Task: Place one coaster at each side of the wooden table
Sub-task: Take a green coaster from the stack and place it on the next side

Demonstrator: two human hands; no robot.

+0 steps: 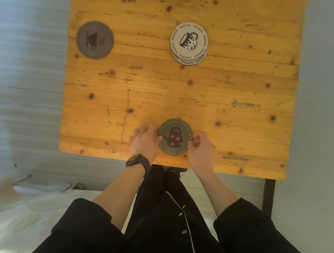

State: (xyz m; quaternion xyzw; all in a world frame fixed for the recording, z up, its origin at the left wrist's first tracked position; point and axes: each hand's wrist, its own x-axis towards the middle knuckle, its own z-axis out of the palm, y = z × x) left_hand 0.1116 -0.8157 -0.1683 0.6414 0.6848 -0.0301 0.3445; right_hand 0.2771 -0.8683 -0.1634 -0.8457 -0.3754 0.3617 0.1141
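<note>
A green coaster (pixel 174 137) with a dark teapot picture lies flat on the wooden table (pixel 227 104) near its front edge. My left hand (pixel 144 141) pinches its left rim and my right hand (pixel 201 149) pinches its right rim. A grey coaster (pixel 94 40) with a steaming cup picture lies near the table's left edge. A small stack of white coasters (pixel 189 42) with a mug picture sits toward the far middle of the table.
The table's front edge runs just below my hands, with a dark table leg (pixel 268 197) under the front right corner. A white bed or cloth surface (pixel 16 213) lies at the lower left. Grey floor surrounds the table.
</note>
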